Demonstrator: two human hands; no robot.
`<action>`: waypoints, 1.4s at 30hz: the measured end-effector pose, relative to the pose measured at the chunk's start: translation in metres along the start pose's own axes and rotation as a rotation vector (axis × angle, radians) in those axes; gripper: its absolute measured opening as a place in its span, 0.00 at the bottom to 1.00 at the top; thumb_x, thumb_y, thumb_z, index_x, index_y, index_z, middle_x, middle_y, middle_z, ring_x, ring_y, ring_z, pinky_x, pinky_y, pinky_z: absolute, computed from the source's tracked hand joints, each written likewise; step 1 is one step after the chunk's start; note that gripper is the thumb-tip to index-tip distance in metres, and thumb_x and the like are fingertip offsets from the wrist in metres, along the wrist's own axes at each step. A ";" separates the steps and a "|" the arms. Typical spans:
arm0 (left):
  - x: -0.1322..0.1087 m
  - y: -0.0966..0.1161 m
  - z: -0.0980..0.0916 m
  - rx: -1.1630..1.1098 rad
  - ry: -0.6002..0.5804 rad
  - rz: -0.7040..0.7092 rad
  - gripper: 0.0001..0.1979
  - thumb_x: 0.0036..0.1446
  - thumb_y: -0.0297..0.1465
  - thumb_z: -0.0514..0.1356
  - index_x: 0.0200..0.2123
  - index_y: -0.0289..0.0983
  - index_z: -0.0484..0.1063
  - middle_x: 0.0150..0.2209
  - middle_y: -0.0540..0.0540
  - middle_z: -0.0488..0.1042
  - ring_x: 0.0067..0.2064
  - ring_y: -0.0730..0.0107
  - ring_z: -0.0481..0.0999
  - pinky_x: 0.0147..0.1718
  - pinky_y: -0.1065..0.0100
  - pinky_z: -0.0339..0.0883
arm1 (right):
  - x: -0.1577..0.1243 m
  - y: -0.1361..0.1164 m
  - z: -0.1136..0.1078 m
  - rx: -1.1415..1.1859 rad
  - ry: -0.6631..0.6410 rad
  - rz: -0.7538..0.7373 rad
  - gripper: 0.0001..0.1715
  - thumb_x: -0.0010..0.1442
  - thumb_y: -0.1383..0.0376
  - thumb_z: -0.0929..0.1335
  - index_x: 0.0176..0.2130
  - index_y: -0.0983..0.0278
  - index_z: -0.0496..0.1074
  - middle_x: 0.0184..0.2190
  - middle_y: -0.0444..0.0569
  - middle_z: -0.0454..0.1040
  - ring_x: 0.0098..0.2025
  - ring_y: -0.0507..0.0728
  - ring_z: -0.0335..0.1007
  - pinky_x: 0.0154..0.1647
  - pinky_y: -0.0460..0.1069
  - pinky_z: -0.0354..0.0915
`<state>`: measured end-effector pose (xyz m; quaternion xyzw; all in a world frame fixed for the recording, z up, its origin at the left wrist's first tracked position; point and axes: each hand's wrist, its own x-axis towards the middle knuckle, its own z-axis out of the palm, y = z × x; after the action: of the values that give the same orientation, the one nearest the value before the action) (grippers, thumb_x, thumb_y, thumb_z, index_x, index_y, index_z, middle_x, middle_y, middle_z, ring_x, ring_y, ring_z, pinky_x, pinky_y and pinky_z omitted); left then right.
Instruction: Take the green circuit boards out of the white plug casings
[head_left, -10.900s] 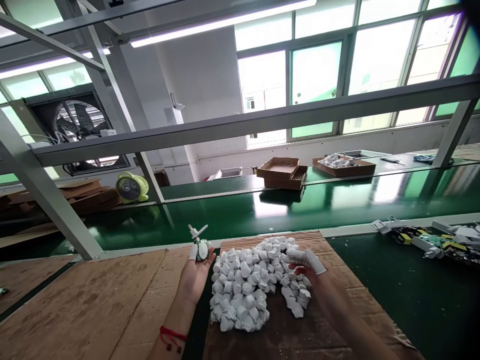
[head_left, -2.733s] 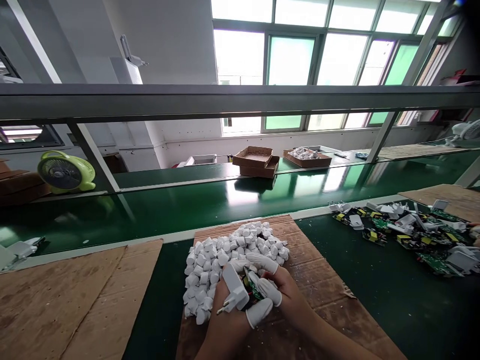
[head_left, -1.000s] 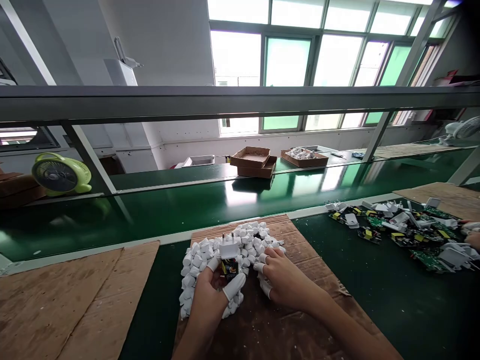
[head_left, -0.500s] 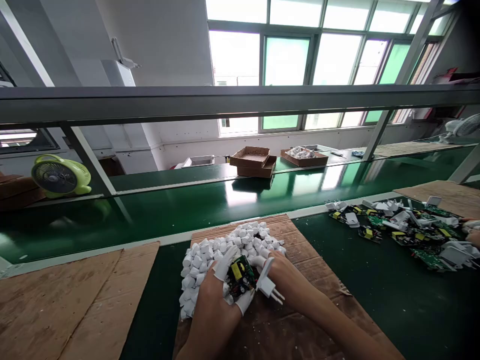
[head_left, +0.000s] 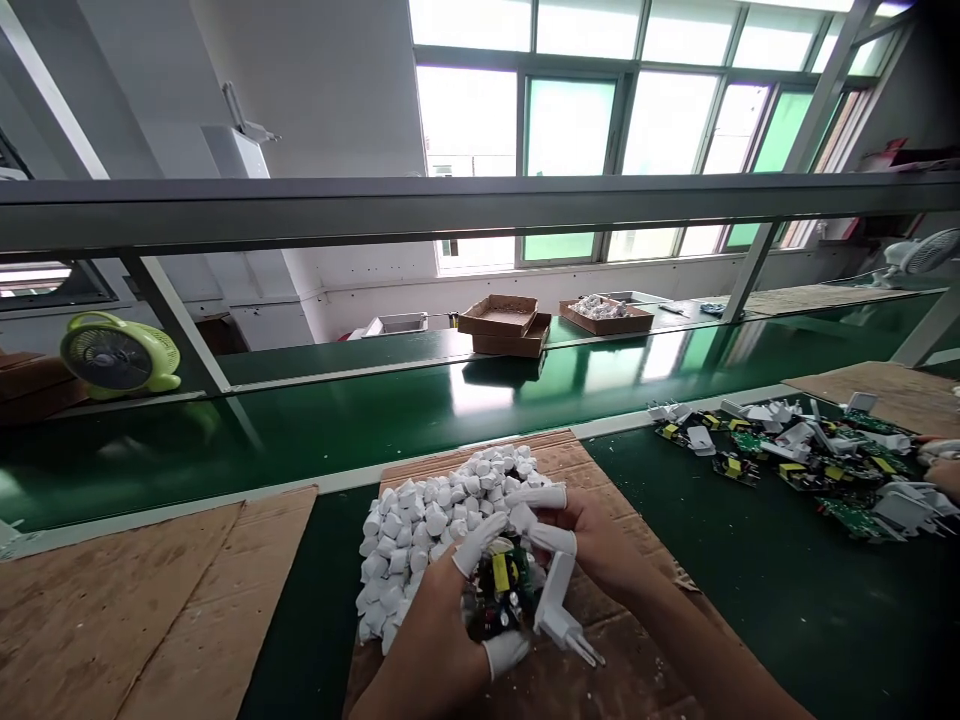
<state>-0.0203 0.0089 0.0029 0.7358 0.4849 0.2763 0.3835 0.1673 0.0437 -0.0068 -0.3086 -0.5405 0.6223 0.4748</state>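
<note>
The left hand (head_left: 424, 640) and right hand (head_left: 600, 545) closed their fingers (head_left: 551, 540) around a green circuit board (head_left: 499, 590) and white two-pin plug casing (head_left: 555, 600), with white chunks (head_left: 405, 545) heaped at ten o'clock.

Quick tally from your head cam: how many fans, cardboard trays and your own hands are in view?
Fans: 2 (green fan, white fan)
Cardboard trays: 3 (upper stacked tray, lower stacked tray, tray of white pieces)
Own hands: 2 (left hand, right hand)
Total: 7
</note>
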 end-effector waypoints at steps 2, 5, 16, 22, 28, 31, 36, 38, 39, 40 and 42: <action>-0.005 0.000 0.000 -0.039 0.015 -0.079 0.35 0.37 0.34 0.68 0.53 0.39 0.66 0.47 0.40 0.70 0.46 0.49 0.70 0.44 0.57 0.70 | -0.002 -0.001 -0.003 -0.012 -0.058 -0.068 0.18 0.47 0.60 0.74 0.38 0.66 0.77 0.29 0.48 0.75 0.30 0.52 0.68 0.30 0.45 0.64; -0.010 -0.002 0.001 -0.116 0.052 -0.134 0.38 0.32 0.34 0.70 0.52 0.39 0.68 0.45 0.41 0.72 0.47 0.45 0.71 0.43 0.58 0.71 | -0.003 -0.003 -0.007 -0.051 -0.092 -0.178 0.16 0.49 0.59 0.74 0.38 0.65 0.77 0.31 0.49 0.75 0.35 0.55 0.70 0.36 0.47 0.66; -0.012 -0.007 -0.010 -0.341 -0.003 -0.061 0.50 0.36 0.39 0.70 0.62 0.42 0.53 0.56 0.40 0.65 0.59 0.43 0.60 0.53 0.55 0.64 | -0.005 0.004 -0.008 -0.208 -0.288 -0.255 0.17 0.54 0.55 0.71 0.41 0.63 0.77 0.39 0.52 0.74 0.40 0.56 0.68 0.44 0.50 0.64; -0.013 -0.012 -0.009 -0.380 -0.063 -0.072 0.53 0.34 0.39 0.71 0.63 0.41 0.50 0.57 0.39 0.65 0.59 0.41 0.60 0.55 0.51 0.60 | -0.005 0.006 -0.005 0.003 -0.361 -0.238 0.16 0.51 0.55 0.73 0.37 0.63 0.78 0.41 0.53 0.74 0.44 0.58 0.67 0.47 0.51 0.63; -0.013 -0.012 -0.007 -0.450 -0.112 -0.087 0.54 0.32 0.36 0.73 0.62 0.41 0.52 0.57 0.37 0.65 0.58 0.41 0.62 0.54 0.50 0.61 | -0.002 0.005 -0.002 -0.025 -0.385 -0.257 0.16 0.52 0.54 0.72 0.28 0.64 0.79 0.40 0.54 0.73 0.46 0.59 0.66 0.51 0.53 0.61; -0.014 -0.008 -0.004 -0.489 -0.148 -0.073 0.51 0.34 0.37 0.72 0.62 0.42 0.54 0.54 0.38 0.68 0.59 0.41 0.61 0.54 0.48 0.59 | -0.003 0.009 -0.003 -0.015 -0.432 -0.201 0.17 0.53 0.53 0.72 0.33 0.65 0.79 0.39 0.54 0.73 0.42 0.57 0.67 0.45 0.51 0.63; -0.016 0.000 0.000 -0.552 -0.193 -0.052 0.46 0.36 0.39 0.71 0.60 0.45 0.57 0.52 0.40 0.71 0.56 0.42 0.65 0.52 0.49 0.62 | -0.005 0.008 0.000 0.107 -0.445 -0.035 0.22 0.49 0.58 0.75 0.44 0.59 0.75 0.38 0.48 0.72 0.39 0.53 0.68 0.41 0.45 0.63; -0.015 0.003 0.001 -0.569 -0.192 -0.041 0.47 0.35 0.40 0.72 0.60 0.45 0.57 0.52 0.40 0.70 0.56 0.42 0.65 0.52 0.49 0.63 | -0.005 0.006 0.001 0.099 -0.468 -0.090 0.15 0.50 0.57 0.73 0.37 0.63 0.78 0.40 0.51 0.72 0.42 0.56 0.68 0.43 0.48 0.63; -0.015 0.003 0.001 -0.578 -0.190 -0.037 0.48 0.34 0.41 0.72 0.60 0.44 0.57 0.52 0.39 0.70 0.56 0.42 0.65 0.53 0.49 0.63 | -0.004 0.006 0.002 0.087 -0.476 -0.120 0.14 0.51 0.56 0.73 0.33 0.64 0.79 0.41 0.53 0.72 0.43 0.58 0.68 0.44 0.49 0.63; -0.015 0.004 0.002 -0.588 -0.187 -0.034 0.49 0.34 0.42 0.72 0.60 0.44 0.56 0.52 0.39 0.70 0.56 0.42 0.65 0.53 0.49 0.63 | -0.004 0.007 0.002 0.077 -0.478 -0.143 0.16 0.52 0.54 0.72 0.29 0.65 0.79 0.42 0.54 0.72 0.45 0.59 0.67 0.46 0.50 0.63; -0.015 0.003 0.002 -0.608 -0.183 -0.030 0.50 0.34 0.45 0.71 0.60 0.43 0.56 0.52 0.38 0.70 0.56 0.43 0.66 0.53 0.49 0.62 | -0.004 0.010 0.002 0.063 -0.468 -0.161 0.21 0.53 0.51 0.71 0.26 0.66 0.79 0.43 0.55 0.73 0.47 0.61 0.66 0.48 0.51 0.63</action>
<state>-0.0230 -0.0062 0.0040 0.6019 0.3546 0.3357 0.6319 0.1639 0.0397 -0.0161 -0.0970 -0.6389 0.6535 0.3941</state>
